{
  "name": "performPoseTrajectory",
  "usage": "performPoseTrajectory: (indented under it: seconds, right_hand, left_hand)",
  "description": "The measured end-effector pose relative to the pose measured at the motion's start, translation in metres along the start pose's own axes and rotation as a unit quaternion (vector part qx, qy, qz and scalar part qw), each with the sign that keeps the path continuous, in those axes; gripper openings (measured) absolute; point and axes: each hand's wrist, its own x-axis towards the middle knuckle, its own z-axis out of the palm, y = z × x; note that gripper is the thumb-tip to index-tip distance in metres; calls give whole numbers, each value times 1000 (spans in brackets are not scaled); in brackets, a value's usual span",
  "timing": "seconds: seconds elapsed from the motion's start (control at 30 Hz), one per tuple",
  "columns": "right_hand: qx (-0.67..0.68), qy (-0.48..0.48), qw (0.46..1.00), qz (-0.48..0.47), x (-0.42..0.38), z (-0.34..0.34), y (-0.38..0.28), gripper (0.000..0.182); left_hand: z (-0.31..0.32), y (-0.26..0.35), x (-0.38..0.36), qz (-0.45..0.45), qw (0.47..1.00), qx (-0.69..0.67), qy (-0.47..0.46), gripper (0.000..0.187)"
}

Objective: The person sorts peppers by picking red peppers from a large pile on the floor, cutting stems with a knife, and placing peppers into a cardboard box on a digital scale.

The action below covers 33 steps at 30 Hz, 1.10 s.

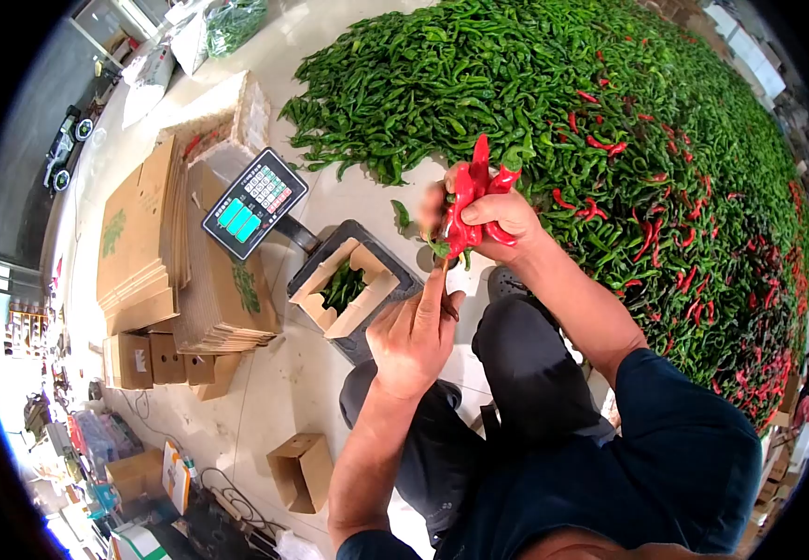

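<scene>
Firmly clasping long glossy red peppers (pixel 462 207) in the right hand (pixel 509 220), centre of the frame.
Just below, pointing up with the left hand (pixel 411 339); cannot tell whether pinching anything.

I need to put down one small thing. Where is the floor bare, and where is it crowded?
The floor looks bare between the scale, the flat cardboard and the open box. Another bare patch lies between the pale box and the pepper heap. The heap crowds the right side of the picture.
</scene>
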Motion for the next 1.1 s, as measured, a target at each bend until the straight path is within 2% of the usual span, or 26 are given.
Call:
performPoseTrajectory:
  seconds: [0.07,0.2,0.33,0.6,0.7,0.83,1.0,1.1]
  right_hand:
    - [24,-29,999,3,0,-1,0,35]
    - [18,-25,1000,-4,1,0,1,37]
    - [-28,-16,999,-13,0,2,2,38]
    - [-131,2,991,-23,8,-5,-3,38]
    - [-116,70,990,-46,8,4,-7,37]
    - [-150,50,985,-67,8,6,-12,37]
    - [-209,73,973,-60,6,0,-12,37]
    - [-248,136,959,-32,10,-5,-9,35]
  left_hand:
    - [0,1,0,0,1000,-3,3,43]
    - [0,0,-1,1,1000,9,5,43]
    - [3,-4,-2,18,1000,19,8,46]
    - [0,-3,-4,-36,997,32,-58,38]
    - [-1,-6,-3,-37,996,33,-67,31]
    - [-6,-5,-4,-65,988,32,-137,14]
    - [-2,-8,-7,-55,990,13,-127,11]
    - [2,-10,-9,-33,992,8,-124,11]
